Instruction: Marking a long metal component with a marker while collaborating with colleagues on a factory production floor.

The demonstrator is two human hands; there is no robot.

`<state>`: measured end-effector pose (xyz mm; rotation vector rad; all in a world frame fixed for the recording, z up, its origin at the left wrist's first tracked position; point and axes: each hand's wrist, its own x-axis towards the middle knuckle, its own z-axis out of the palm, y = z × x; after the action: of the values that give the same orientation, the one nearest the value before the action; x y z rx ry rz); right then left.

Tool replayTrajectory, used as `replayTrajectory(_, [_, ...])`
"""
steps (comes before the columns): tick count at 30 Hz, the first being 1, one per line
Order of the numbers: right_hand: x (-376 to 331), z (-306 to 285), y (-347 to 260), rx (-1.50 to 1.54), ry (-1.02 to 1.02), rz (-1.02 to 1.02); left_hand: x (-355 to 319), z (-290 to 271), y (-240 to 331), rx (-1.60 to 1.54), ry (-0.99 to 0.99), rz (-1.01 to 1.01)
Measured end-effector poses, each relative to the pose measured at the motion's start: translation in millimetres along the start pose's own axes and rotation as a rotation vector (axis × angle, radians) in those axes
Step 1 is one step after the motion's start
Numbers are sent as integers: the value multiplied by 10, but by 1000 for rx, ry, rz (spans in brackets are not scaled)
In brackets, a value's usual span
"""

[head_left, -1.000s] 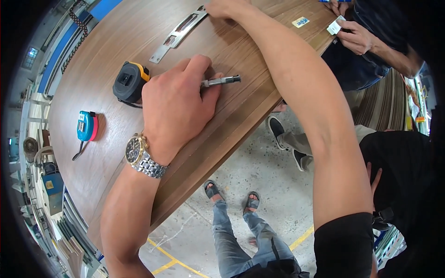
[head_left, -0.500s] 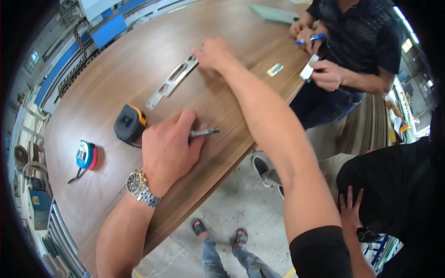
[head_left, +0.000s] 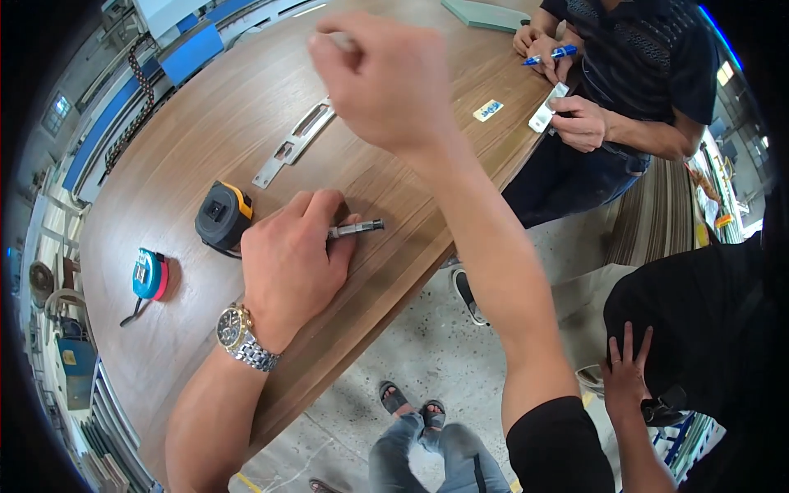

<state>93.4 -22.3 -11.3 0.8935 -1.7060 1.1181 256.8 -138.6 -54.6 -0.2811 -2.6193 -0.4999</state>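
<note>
My left hand (head_left: 292,251), with a metal watch (head_left: 238,333) at the wrist, rests on the brown wood-grain panel (head_left: 185,329). Its fingers are closed round a silver-and-dark pen (head_left: 358,228) that sticks out to the right. My right hand (head_left: 386,78) is raised over the panel, blurred, its fingers curled in; whether anything is inside is hidden. Below it lies a long silvery metal plate with cut-outs (head_left: 289,148), its far end covered by this hand. A black-and-yellow tape measure (head_left: 220,215) sits just left of my left hand, and a smaller teal-and-red tape measure (head_left: 149,274) farther left.
At the right edge a person in dark clothes (head_left: 641,74) holds a blue pen (head_left: 552,56) and a small white-metal piece (head_left: 546,111). A small sticker (head_left: 488,110) lies nearby, and a greenish slab (head_left: 485,15) farther back. Another person's hand (head_left: 625,370) hangs at lower right. Blue machinery (head_left: 193,53) stands behind.
My right hand has come off the metal plate's far end and lifted up. The plate stays on the panel. My left hand keeps the pen, almost unmoved.
</note>
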Motion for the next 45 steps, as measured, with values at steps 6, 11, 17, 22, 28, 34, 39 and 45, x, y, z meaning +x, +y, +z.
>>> replayTrajectory(6, [-933, -671, -278, 17, 3, 246, -94, -48, 78, 130, 34, 12])
replayTrajectory(11, [-1301, -699, -180, 110, 62, 253, -137, 51, 29, 145, 51, 99])
replayTrajectory(17, [-1277, -751, -136, 157, 85, 126, -505, -542, 409, 520, -50, 132])
replayTrajectory(22, [-1513, -655, 11, 93, 223, -47, -1596, -906, 231, 687, 195, -89])
replayTrajectory(28, [-1527, -662, -98, 50, 293, -68, -2894, -1572, -277, 713, 372, -476])
replayTrajectory(34, [-1685, -635, 167, 37, 263, -82, -2781, -1345, -517, 687, 470, -394])
replayTrajectory(39, [-1674, -690, -24, 79, 224, -67, -2696, -1728, -231, 677, 45, -680])
replayTrajectory(45, [-1695, -643, 52, 62, 233, -113, -2794, -1641, -484, 592, 258, -545])
